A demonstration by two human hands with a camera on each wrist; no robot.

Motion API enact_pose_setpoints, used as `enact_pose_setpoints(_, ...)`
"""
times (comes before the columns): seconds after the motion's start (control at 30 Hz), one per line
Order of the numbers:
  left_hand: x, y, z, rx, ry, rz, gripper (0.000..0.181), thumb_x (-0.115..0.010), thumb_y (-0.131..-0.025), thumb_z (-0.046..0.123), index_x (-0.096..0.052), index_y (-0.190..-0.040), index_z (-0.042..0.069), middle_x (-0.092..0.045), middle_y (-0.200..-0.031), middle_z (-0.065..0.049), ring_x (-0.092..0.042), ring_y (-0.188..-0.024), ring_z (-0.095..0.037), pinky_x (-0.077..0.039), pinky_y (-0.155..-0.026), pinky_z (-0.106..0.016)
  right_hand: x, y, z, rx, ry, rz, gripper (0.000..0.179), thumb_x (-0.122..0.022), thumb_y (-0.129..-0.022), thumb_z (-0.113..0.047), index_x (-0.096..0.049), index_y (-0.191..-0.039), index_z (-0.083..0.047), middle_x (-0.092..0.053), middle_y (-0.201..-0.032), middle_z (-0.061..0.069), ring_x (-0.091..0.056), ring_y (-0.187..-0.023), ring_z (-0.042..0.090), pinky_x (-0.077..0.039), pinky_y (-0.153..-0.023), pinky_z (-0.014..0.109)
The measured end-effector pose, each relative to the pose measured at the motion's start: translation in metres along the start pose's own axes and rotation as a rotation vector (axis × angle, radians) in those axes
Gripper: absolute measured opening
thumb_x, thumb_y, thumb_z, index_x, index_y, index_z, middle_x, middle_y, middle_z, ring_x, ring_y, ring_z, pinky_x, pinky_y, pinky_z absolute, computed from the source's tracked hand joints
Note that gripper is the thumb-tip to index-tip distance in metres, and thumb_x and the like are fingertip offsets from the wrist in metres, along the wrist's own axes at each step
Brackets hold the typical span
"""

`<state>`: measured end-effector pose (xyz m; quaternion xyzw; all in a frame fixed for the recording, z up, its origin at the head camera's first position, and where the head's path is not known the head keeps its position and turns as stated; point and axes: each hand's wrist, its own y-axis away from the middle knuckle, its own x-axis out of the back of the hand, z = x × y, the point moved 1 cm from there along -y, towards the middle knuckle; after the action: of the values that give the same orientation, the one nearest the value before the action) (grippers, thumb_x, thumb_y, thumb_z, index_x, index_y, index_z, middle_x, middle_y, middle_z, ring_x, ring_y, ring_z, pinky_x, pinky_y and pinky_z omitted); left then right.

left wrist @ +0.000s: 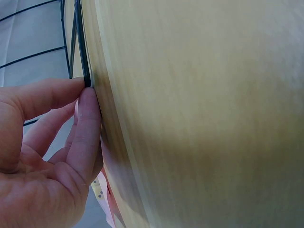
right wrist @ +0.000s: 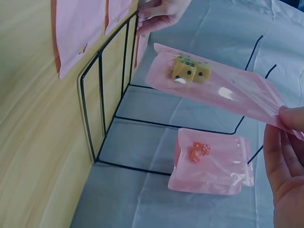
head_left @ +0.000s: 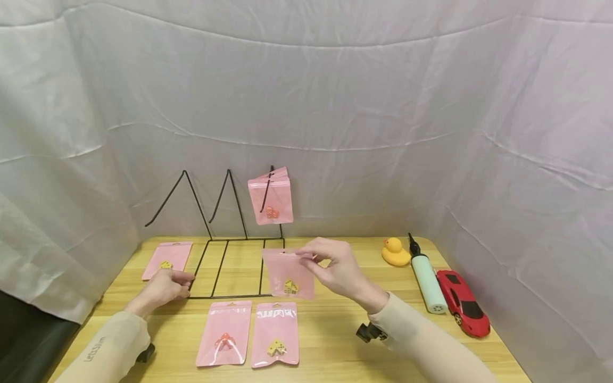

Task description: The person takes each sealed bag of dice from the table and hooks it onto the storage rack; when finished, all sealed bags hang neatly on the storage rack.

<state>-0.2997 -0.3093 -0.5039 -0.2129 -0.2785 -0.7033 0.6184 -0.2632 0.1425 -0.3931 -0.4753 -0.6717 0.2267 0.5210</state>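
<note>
My right hand [head_left: 337,266] pinches the top edge of a pink zip bag [right wrist: 164,73] with yellow dice inside, held up over the right part of a black wire rack [head_left: 222,240]. Thumb and finger of my left hand [left wrist: 57,123] pinch the rack's front left corner. On the rack's right hook hang pink bags, the front one [head_left: 282,199] with red dice. In front of the rack lie two more pink bags, one with red dice [head_left: 215,348] and one with yellow dice [head_left: 261,348]. Another bag with yellow dice [head_left: 174,255] lies beside my left hand.
At the table's right side are a yellow rubber duck [head_left: 395,252], a mint-green hand pump [head_left: 429,284] with a black nozzle, and a red toy car [head_left: 462,303]. Pale cloth [head_left: 335,96] hangs behind and at both sides. The rack's left and middle hooks are bare.
</note>
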Motion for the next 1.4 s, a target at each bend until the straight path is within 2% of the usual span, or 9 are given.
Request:
enact_pose_setpoints(0.27,0.001,-0.001,-0.001,0.013,0.009,-0.01,0.055,-0.077,-0.088,-0.005,-0.067,-0.14,-0.017,-0.078,-0.116,-0.024,-0.064,-0.095,-0.013,-0.058,-0.075,-0.018,-0.014,-0.014,0.0,-0.013,-0.034,0.025,0.025,-0.084,-0.091,0.011,-0.084,-0.113,-0.001,-0.085,-0.102,0.015,-0.078,-0.08,0.023,-0.066,-0.068,0.021)
enact_pose_setpoints(0.53,0.0,0.0,0.0,0.007,0.015,-0.001,0.053,-0.078,-0.088,-0.006,-0.068,-0.139,-0.017,-0.078,-0.114,-0.023,-0.065,-0.094,-0.014,-0.058,-0.074,-0.017,-0.021,-0.024,-0.002,-0.025,-0.004,0.025,0.024,-0.085,-0.092,0.008,-0.085,-0.114,-0.002,-0.086,-0.106,0.013,-0.078,-0.082,0.021,-0.065,-0.068,0.018)
enact_pose_setpoints(1.03,-0.001,0.0,0.0,0.018,0.017,-0.013,0.053,-0.078,-0.089,-0.006,-0.067,-0.14,-0.017,-0.077,-0.117,-0.025,-0.065,-0.097,-0.015,-0.058,-0.075,-0.018,-0.039,-0.045,-0.01,-0.021,-0.067,0.04,0.03,-0.079,-0.096,0.011,-0.083,-0.124,0.002,-0.084,-0.116,0.018,-0.08,-0.089,0.026,-0.067,-0.071,0.021)
enact_pose_setpoints(1.23,-0.001,0.0,0.0,0.02,0.033,-0.01,0.053,-0.078,-0.088,-0.007,-0.067,-0.139,-0.018,-0.077,-0.116,-0.025,-0.065,-0.096,-0.014,-0.059,-0.075,-0.018,-0.049,-0.056,-0.018,-0.033,-0.1,0.009,0.034,-0.077,-0.096,0.011,-0.079,-0.13,0.005,-0.08,-0.128,0.022,-0.08,-0.095,0.029,-0.068,-0.077,0.022)
enact_pose_setpoints(1.4,0.0,0.001,0.001,0.01,0.039,-0.012,0.053,-0.077,-0.088,-0.007,-0.067,-0.138,-0.019,-0.077,-0.114,-0.025,-0.065,-0.094,-0.014,-0.059,-0.074,-0.018,-0.058,-0.064,-0.024,-0.009,-0.104,-0.004,0.036,-0.079,-0.096,0.011,-0.078,-0.132,0.006,-0.079,-0.127,0.022,-0.078,-0.098,0.028,-0.067,-0.077,0.019)
